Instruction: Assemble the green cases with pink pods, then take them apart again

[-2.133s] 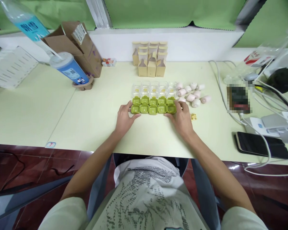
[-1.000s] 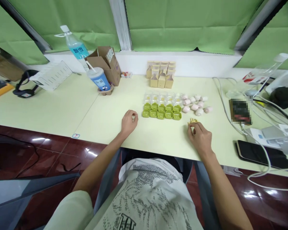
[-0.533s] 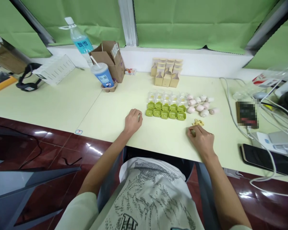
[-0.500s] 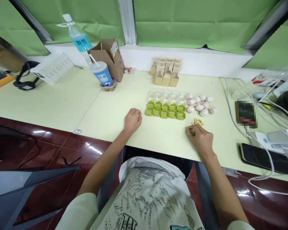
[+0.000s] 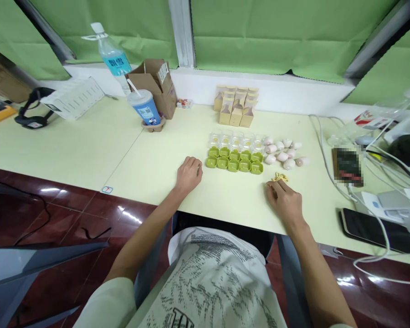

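My left hand [image 5: 189, 175] rests on the table with its fingers curled in, and nothing shows in it. It lies just left of two rows of small green cups [image 5: 233, 165] with scalloped tops. My right hand [image 5: 285, 200] also rests on the table, fingers curled and closed, with nothing visible in it. Touching or just beyond its knuckles is a small heap of thin yellow pieces [image 5: 280, 176], partly hidden. Clear plastic cups [image 5: 237, 138] stand in a row behind the green ones. Several pale pink and white rounded pieces [image 5: 282, 156] lie to their right.
Open-topped small cardboard boxes [image 5: 238, 107] stand grouped by the wall. At back left are a blue drink cup [image 5: 146, 109], a brown carton [image 5: 160, 89] and a large water bottle [image 5: 114, 57]. Cables, a phone [image 5: 376, 230] and a clear bottle [image 5: 365, 120] occupy the right side.
The view has shifted slightly. Both hands stay in the same places on the table, and the objects have not moved.
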The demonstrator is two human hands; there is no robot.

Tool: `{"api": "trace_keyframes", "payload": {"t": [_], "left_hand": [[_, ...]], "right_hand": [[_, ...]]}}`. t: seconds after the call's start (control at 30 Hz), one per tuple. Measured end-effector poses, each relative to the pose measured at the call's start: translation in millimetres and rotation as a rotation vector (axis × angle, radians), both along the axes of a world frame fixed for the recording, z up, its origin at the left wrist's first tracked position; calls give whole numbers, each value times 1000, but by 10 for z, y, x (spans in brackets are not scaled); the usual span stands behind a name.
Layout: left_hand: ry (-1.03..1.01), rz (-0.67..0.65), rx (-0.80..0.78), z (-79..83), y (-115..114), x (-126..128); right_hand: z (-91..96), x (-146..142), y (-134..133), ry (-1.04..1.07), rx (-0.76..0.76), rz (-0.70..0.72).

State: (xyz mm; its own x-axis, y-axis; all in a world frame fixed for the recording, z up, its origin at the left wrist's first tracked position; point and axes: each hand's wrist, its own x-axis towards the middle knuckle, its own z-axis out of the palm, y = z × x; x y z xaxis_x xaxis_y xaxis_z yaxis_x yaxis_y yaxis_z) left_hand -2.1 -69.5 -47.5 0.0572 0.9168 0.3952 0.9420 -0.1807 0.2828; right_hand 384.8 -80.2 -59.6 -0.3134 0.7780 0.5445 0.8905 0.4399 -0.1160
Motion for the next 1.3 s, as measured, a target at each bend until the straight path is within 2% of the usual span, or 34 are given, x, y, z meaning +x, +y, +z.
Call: {"api": "trace_keyframes", "payload": {"t": [0.5,0.83,1.07,1.2,1.3], "left_hand": [[39,-42,90,-32,-39,-36],[48,-106,165,-46,-32,-23],[52,-203,305,62,-72,-27],[-11,-194,248,133,-158,-64],[41,-212,209,178,-192,-62]], "right_hand": [[11,-10,-21,-48,-2,47],[68,-19,-43,-37,84,115],[153,-76,-59,-23,82,153],[213,-61,-118,21,14,184],[255,-49,-160,23,-11,177]]}}
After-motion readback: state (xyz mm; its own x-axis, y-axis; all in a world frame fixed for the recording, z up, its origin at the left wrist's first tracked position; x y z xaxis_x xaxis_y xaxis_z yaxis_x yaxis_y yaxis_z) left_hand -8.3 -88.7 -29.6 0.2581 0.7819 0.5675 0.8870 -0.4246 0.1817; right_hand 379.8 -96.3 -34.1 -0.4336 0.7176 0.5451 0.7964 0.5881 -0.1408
